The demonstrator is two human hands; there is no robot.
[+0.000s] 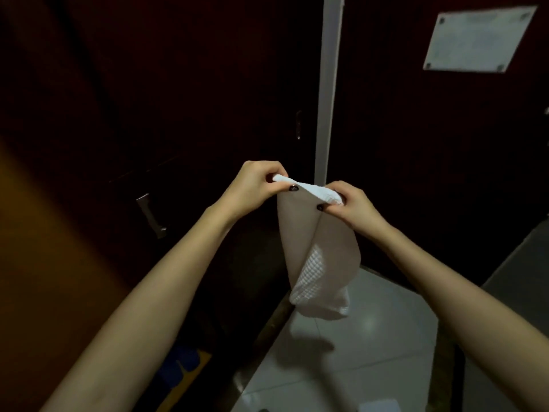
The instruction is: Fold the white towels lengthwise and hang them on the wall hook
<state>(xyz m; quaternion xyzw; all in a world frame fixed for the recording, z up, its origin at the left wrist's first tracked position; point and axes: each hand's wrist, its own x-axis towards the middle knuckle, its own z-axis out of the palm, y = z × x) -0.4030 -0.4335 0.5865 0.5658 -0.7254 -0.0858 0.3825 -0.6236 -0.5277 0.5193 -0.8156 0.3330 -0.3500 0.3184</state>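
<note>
Both hands meet at the centre of the frame, gripping the top edge of a white towel (319, 257). Left hand (255, 185) pinches one bunched corner between curled fingers and thumb; right hand (350, 203) clamps the other end likewise. Below them the towel hangs folded toward the pale tiled floor (356, 352), before a dark cabinet (178, 114).

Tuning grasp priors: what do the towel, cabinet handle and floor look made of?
The towel looks like matt cotton cloth: waffle weave, limp drape. The cabinet handle is probably brushed metal: pale glint in dim light. The floor seems glazed tile: glossy light reflection.
</note>
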